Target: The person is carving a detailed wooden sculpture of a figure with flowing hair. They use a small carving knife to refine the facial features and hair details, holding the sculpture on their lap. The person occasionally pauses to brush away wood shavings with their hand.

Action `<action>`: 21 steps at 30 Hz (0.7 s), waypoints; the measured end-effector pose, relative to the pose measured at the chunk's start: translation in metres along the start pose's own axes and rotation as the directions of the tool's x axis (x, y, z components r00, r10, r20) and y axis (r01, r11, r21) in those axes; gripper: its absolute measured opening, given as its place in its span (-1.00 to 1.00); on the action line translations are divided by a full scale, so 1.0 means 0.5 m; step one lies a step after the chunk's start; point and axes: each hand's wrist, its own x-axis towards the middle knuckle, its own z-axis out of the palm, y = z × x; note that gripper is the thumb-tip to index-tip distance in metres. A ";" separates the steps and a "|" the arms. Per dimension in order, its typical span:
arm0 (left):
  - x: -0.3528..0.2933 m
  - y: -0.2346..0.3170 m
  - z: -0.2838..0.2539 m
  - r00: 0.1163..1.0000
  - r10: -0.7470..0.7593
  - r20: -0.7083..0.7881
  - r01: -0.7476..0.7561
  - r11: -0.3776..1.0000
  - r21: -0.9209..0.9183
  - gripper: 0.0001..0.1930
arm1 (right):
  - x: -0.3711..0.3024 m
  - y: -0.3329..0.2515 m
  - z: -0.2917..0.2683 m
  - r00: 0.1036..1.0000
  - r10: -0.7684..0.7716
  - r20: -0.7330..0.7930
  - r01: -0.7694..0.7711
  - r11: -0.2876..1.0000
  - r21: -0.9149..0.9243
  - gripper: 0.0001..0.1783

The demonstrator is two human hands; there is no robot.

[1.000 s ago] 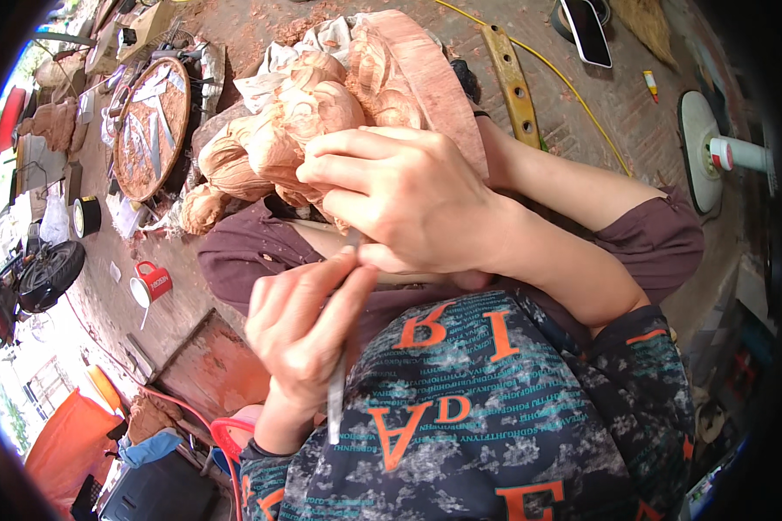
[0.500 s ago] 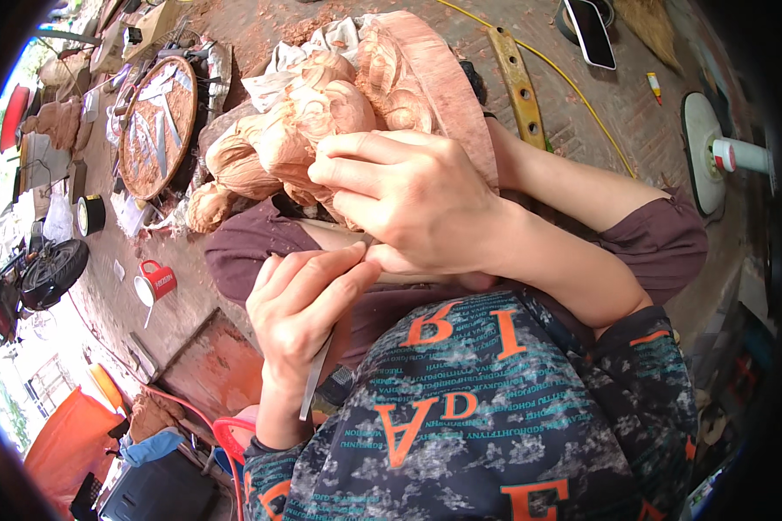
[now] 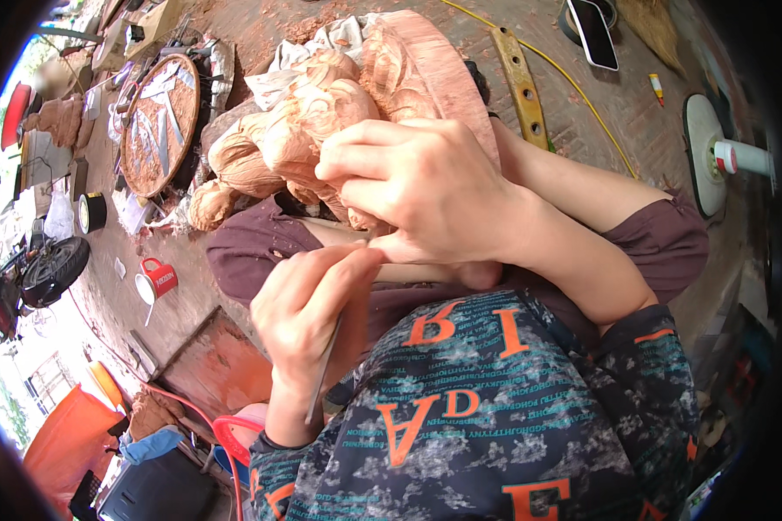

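A pale reddish wood carving with rounded, finely grooved forms and a curved flat rim rests in front of my crossed legs. My right hand lies against its near side, fingers curled over the wood and thumb pointing toward my left hand. My left hand pinches a slim metal carving chisel, whose shank runs down past the palm toward the wrist. The fingertips of both hands meet at the carving's near edge. They hide the chisel's working end and the spot it touches.
A round woven tray holds several flat metal blades and wood shavings at left. Nearby are a red mug and a roll of tape. A perforated metal bar, yellow cord, phone and white-based stand lie right.
My left hand has shifted slightly right and rolled, so the chisel's shank now shows narrower. My right hand's knuckles have risen a little. The carving appears nearly unmoved.
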 end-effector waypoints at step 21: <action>-0.003 0.010 0.005 0.998 0.054 -0.026 -0.051 0.993 0.105 -0.81 | -0.010 -0.001 0.018 0.993 -0.048 -0.109 0.052 0.998 0.026 -0.86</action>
